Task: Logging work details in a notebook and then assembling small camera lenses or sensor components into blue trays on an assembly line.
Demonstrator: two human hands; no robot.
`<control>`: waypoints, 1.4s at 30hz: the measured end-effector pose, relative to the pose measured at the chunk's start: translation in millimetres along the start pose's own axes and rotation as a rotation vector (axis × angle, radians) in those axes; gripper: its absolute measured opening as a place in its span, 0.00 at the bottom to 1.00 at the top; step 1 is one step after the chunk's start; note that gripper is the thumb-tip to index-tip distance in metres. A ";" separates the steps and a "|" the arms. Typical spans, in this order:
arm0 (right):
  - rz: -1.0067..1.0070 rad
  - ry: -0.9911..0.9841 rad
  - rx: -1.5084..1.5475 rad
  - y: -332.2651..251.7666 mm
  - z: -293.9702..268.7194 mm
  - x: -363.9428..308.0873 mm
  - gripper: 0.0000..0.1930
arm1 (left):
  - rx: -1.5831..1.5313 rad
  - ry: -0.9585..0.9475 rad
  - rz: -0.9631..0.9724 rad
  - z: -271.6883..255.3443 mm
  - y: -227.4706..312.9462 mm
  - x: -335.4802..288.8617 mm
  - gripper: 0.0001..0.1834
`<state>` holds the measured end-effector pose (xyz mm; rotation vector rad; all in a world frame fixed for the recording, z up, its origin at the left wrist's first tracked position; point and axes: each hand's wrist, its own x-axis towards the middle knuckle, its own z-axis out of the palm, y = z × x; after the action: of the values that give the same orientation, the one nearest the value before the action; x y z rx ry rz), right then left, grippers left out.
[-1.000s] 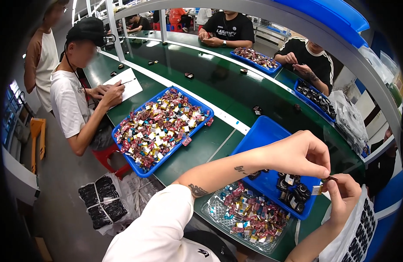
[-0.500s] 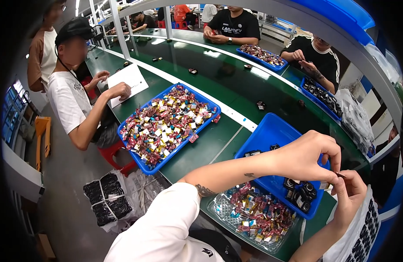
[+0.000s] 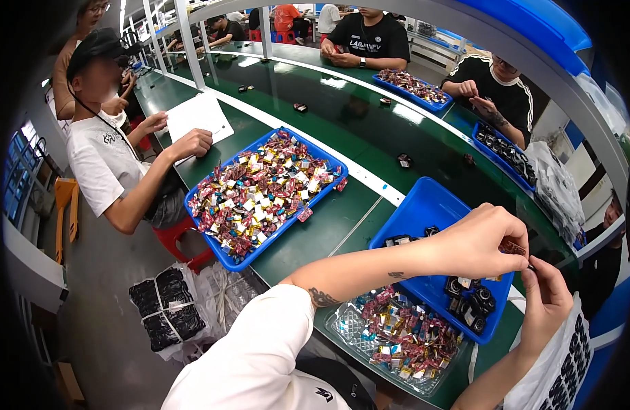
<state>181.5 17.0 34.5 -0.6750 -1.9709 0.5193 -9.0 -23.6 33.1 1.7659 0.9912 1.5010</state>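
Note:
My left hand (image 3: pixel 480 242) and my right hand (image 3: pixel 547 301) meet over the right end of a blue tray (image 3: pixel 424 212), pinching a small reddish-brown part (image 3: pixel 514 247) between their fingertips. Several small black parts (image 3: pixel 470 301) lie in the tray's near corner under my hands. Below my left forearm a clear plastic tray (image 3: pixel 342 324) holds many small red and gold wrapped pieces (image 3: pixel 400 335).
A large blue tray (image 3: pixel 328 160) of mixed wrapped pieces sits on the green bench (image 3: pixel 315 236) to the left. A seated person in a white shirt (image 3: pixel 106 167) rests a hand on white paper (image 3: pixel 199 116). Other people work across the bench at blue trays (image 3: pixel 414 87). Bagged black bundles (image 3: pixel 166 316) lie on the floor.
The view has shifted slightly, so the trays sit a little lower and left. My hands stay together on the small part at the blue tray's right end.

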 end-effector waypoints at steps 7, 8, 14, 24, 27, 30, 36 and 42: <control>-0.078 -0.039 -0.094 -0.8 -3.5 2.9 0.07 | 0.098 0.034 0.089 1.2 -2.3 0.5 0.09; -0.080 -0.040 -0.094 -0.2 -2.7 3.2 0.07 | 0.103 0.060 0.129 1.6 -4.9 0.7 0.08; -0.089 0.052 0.091 12.2 -4.4 1.1 0.06 | 0.152 0.121 0.330 2.0 -8.3 3.3 0.07; -0.099 -0.007 0.360 10.6 -5.7 0.6 0.13 | -0.100 -0.067 0.056 -1.4 6.3 -1.2 0.08; -0.102 -0.011 0.431 9.6 -4.4 -1.8 0.15 | -0.125 -0.069 0.130 2.8 -1.3 0.8 0.08; -0.035 -0.050 0.549 10.0 -4.2 -4.4 0.16 | -0.180 -0.081 0.138 7.5 -4.7 1.9 0.08; 0.090 -0.124 0.810 11.1 3.8 5.6 0.12 | -0.239 -0.257 0.113 -12.5 -2.3 3.7 0.07; -0.080 -0.961 0.285 16.3 27.6 11.3 0.07 | -0.198 0.005 0.039 -34.3 12.0 3.9 0.08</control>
<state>156.6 34.5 19.5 -0.1430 -2.6970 1.2033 -40.6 -27.4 50.9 1.6496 0.7859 1.5708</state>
